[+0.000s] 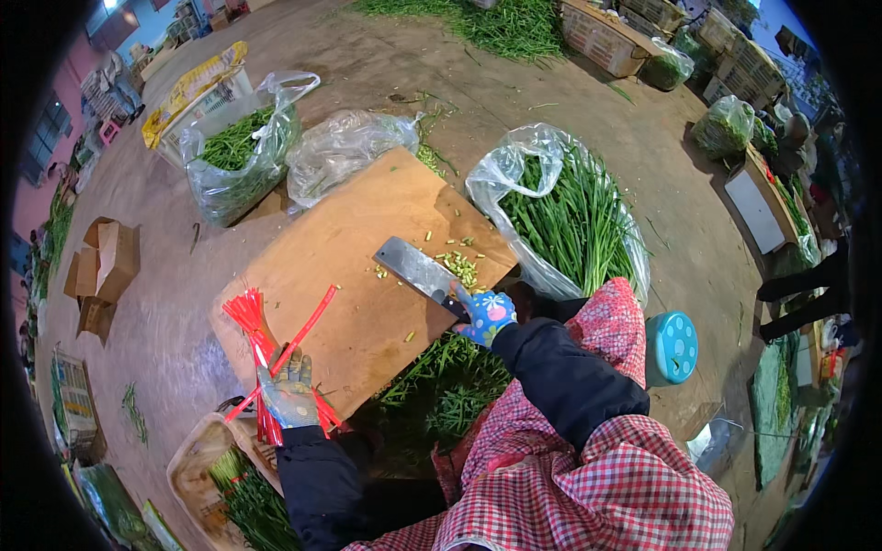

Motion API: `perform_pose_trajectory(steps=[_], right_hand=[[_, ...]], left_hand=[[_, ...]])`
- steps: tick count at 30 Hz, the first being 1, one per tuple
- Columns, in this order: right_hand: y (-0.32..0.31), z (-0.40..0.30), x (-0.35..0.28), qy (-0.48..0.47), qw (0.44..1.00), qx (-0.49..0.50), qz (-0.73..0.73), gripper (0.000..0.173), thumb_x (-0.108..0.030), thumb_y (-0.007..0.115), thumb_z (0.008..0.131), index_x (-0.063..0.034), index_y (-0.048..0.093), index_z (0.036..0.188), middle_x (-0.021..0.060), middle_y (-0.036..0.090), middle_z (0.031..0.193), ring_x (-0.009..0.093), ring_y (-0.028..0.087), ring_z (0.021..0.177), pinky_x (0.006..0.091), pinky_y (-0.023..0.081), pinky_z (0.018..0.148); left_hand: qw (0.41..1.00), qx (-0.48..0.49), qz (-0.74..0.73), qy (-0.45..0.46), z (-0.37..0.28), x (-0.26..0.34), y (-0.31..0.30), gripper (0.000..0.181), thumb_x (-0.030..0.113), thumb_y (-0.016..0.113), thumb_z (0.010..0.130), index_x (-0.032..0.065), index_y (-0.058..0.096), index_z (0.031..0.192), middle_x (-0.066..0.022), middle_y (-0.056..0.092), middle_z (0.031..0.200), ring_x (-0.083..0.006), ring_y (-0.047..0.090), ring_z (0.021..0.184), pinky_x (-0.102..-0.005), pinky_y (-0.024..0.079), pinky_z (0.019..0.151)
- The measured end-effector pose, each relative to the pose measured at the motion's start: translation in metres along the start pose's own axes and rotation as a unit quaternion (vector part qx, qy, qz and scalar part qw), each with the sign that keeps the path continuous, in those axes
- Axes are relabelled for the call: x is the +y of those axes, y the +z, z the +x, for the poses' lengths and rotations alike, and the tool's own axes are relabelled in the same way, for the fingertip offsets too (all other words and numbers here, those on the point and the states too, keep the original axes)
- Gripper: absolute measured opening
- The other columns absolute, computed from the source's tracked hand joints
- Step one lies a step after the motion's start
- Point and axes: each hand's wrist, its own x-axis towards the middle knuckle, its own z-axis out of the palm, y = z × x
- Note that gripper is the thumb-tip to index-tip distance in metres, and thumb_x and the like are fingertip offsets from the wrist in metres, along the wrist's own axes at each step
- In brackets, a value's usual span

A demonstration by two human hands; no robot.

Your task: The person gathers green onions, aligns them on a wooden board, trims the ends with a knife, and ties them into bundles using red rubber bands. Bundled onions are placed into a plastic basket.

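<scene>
My right hand [487,315], in a blue flowered glove, grips the dark handle of a cleaver [418,266]. The broad blade lies over a brown board [331,241], beside short cut stem ends [460,270]. At the board's lower left, my left hand [288,391], in a grey and yellowish glove, lies at a bundle of red plastic ties [249,318]. Its fingers are spread over the ties; whether they grip any is unclear. One tie slants up across the board. Beyond the board's right edge, long green garlic chives [572,220] fill an open clear plastic bag [637,258].
A wooden-looking tub [187,475] with tied green bundles stands lower left. A blue stool [672,348] is at the right. Bags of greens [238,169] and a crumpled clear bag [344,155] lie beyond the board. A person's dark-clad legs [803,296] show at far right.
</scene>
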Motion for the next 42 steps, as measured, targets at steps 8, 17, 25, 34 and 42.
perform_pose_trajectory(steps=[8, 17, 25, 34, 42], right_hand=[[0.034, 0.018, -0.020, -0.007, 0.990, 0.060, 0.128, 0.067, -0.006, 0.051, 0.073, -0.0126, 0.025, 0.135, 0.0145, 0.055, 0.097, 0.028, 0.058, 0.078, 0.0353, 0.045, 0.061], [0.080, 0.054, -0.103, 0.039, 0.675, -0.022, 0.737, 0.046, -0.016, 0.052, 0.080, -0.0079, 0.041, 0.124, 0.0039, 0.051, 0.070, 0.009, 0.047, 0.052, 0.0243, 0.038, 0.045], [0.062, 0.017, -0.006, 0.234, 0.561, 0.165, 0.777, 0.030, -0.010, 0.050, 0.081, -0.0098, 0.048, 0.111, 0.0010, 0.049, 0.067, 0.009, 0.044, 0.048, 0.0224, 0.036, 0.041], [0.075, -0.049, -0.001, 0.157, 0.654, 0.257, 0.694, 0.051, -0.005, 0.050, 0.082, -0.0048, 0.033, 0.130, 0.0087, 0.048, 0.114, 0.014, 0.049, 0.086, 0.0238, 0.040, 0.075], [0.019, 0.040, -0.013, 0.089, 0.701, 0.079, 0.703, 0.048, -0.018, 0.055, 0.083, -0.0050, 0.038, 0.126, 0.0027, 0.052, 0.085, 0.009, 0.048, 0.067, 0.0232, 0.040, 0.056]], left_hand=[[0.999, -0.019, -0.012, -0.029, -0.017, 0.000, 0.011, 0.046, 0.041, 0.044, 0.087, 0.0015, 0.052, 0.108, -0.0125, 0.055, 0.110, -0.0262, 0.052, 0.100, -0.0432, 0.039, 0.091], [0.998, -0.020, 0.028, -0.046, -0.004, -0.012, -0.003, 0.046, 0.041, 0.046, 0.085, 0.0017, 0.051, 0.109, -0.0128, 0.055, 0.110, -0.0262, 0.051, 0.099, -0.0421, 0.038, 0.090], [0.996, 0.039, 0.053, -0.057, -0.002, -0.017, -0.003, 0.047, 0.041, 0.046, 0.085, 0.0009, 0.051, 0.110, -0.0130, 0.054, 0.111, -0.0267, 0.052, 0.099, -0.0423, 0.038, 0.091], [0.995, 0.044, 0.070, -0.060, 0.003, -0.027, -0.007, 0.044, 0.041, 0.048, 0.083, 0.0049, 0.052, 0.109, -0.0103, 0.056, 0.106, -0.0255, 0.052, 0.099, -0.0424, 0.039, 0.089], [0.990, 0.049, 0.116, -0.060, 0.004, -0.038, -0.007, 0.048, 0.045, 0.043, 0.085, 0.0030, 0.054, 0.107, -0.0097, 0.058, 0.105, -0.0231, 0.053, 0.095, -0.0403, 0.041, 0.086]])
